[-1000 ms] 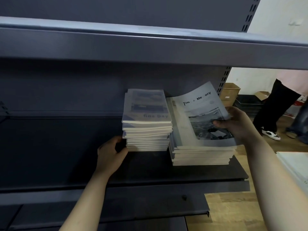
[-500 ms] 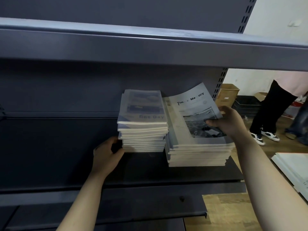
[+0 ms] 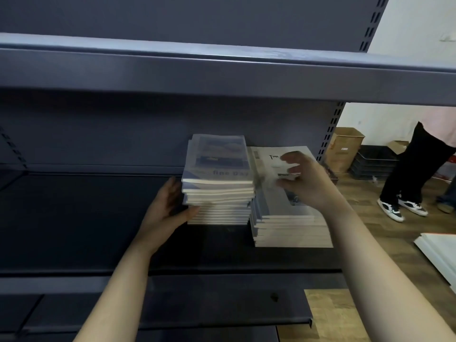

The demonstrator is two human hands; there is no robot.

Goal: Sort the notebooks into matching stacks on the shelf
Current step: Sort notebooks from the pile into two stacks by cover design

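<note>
Two stacks of notebooks stand side by side on the dark shelf [image 3: 98, 230]. The left stack [image 3: 217, 193] has a blue "fine Day" cover on top. The right stack [image 3: 291, 230] is wider and lower, and its top white notebook [image 3: 261, 164] lies flat. My left hand [image 3: 165, 208] rests against the left stack's near left corner, fingers along the side and thumb at the front. My right hand [image 3: 308, 183] hovers blurred over the right stack's top cover, fingers loosely spread, and hides most of the printed picture.
The upper shelf [image 3: 222, 75] overhangs close above the stacks. A lower shelf edge [image 3: 197, 304] juts out below. Past the shelf's right end are a cardboard box [image 3: 345, 149], black trays [image 3: 372, 164], a standing person's legs [image 3: 414, 174] and white boards [image 3: 439, 248].
My right hand has let go of the top notebook's raised right edge; the cover now lies flat and the hand has moved left over it. My left hand stays at the left stack.
</note>
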